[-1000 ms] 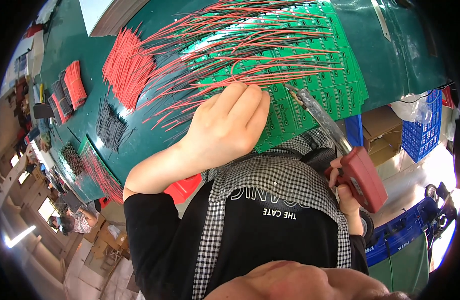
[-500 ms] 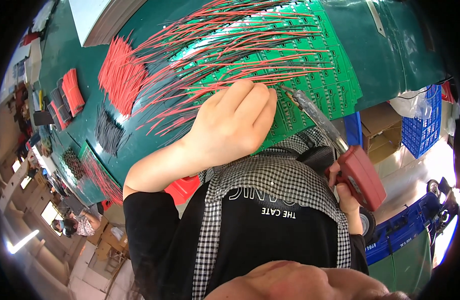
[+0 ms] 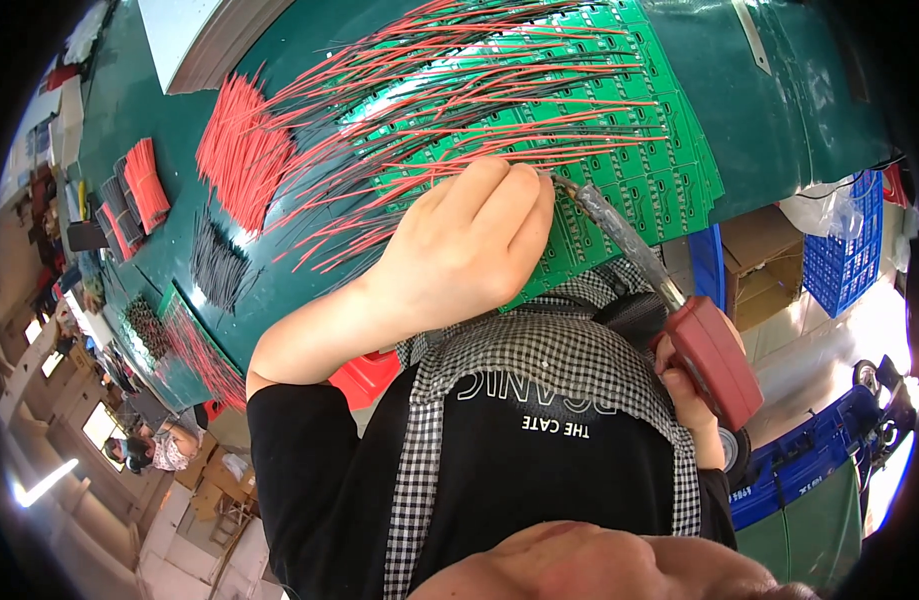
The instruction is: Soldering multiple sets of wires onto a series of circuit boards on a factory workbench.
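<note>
My left hand [image 3: 469, 240] is closed in a pinch over the near edge of a stack of green circuit boards [image 3: 669, 190]. Its fingertips point away from me, and whatever they grip is hidden behind the knuckles. My right hand [image 3: 687, 398] is wrapped around the red handle of a soldering iron [image 3: 717, 358]. The iron slants up and to the left, its tip close beside my left fingertips, over the boards. Rows of red and black wires [image 3: 459, 140] lie across the boards, their loose ends trailing to the left.
On the green table [image 3: 319, 45], a heap of red wires [image 3: 241, 150] and a bunch of black wires [image 3: 219, 265] lie left of the boards. Tied wire bundles [image 3: 144, 185] sit farther left. Right of the table are a cardboard box [image 3: 764, 260] and a blue crate [image 3: 841, 245].
The soldering iron and my right hand have shifted slightly left, bringing the tip closer to my left fingertips. My left hand has hardly moved.
</note>
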Demonstrator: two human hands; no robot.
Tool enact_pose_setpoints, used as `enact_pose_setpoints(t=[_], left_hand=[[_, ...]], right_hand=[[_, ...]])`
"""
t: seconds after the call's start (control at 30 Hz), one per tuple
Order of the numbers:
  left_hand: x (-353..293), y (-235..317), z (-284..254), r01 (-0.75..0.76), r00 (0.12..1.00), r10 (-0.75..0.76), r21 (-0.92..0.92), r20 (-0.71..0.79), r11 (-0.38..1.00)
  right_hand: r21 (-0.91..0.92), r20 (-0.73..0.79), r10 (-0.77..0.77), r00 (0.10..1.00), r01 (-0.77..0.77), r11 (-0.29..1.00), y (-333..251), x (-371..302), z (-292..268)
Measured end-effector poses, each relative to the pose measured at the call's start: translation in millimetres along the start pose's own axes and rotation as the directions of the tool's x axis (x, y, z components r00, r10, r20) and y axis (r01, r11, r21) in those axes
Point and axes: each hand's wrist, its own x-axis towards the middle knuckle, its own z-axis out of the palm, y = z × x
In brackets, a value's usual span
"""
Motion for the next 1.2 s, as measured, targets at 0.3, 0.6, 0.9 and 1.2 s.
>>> enact_pose_setpoints(t=[0.3, 0.6, 0.9, 1.2], left_hand=[[2, 2, -5, 0.014, 0.999, -0.014, 0.005, 0.041, 1.000], [7, 0, -5, 0.049, 0.999, -0.050, -0.068, -0.021, 0.997], [4, 0, 6, -0.059, 0.979, 0.065, 0.035, -0.193, 0.998], [12, 0, 7, -0.015, 0.994, 0.012, -0.031, -0.112, 0.999]], right_hand=[[0.590, -0.044, 0.276, 0.960, -0.198, 0.783, -28, 18, 9], [0.048, -0.054, 0.228, 0.972, -0.226, 0.973, -21, 16, 1], [0.147, -0.093, 0.280, 0.955, -0.265, 0.953, -27, 16, 5], [-0.080, -0.108, 0.200, 0.974, -0.209, 0.975, -10, 4, 7]])
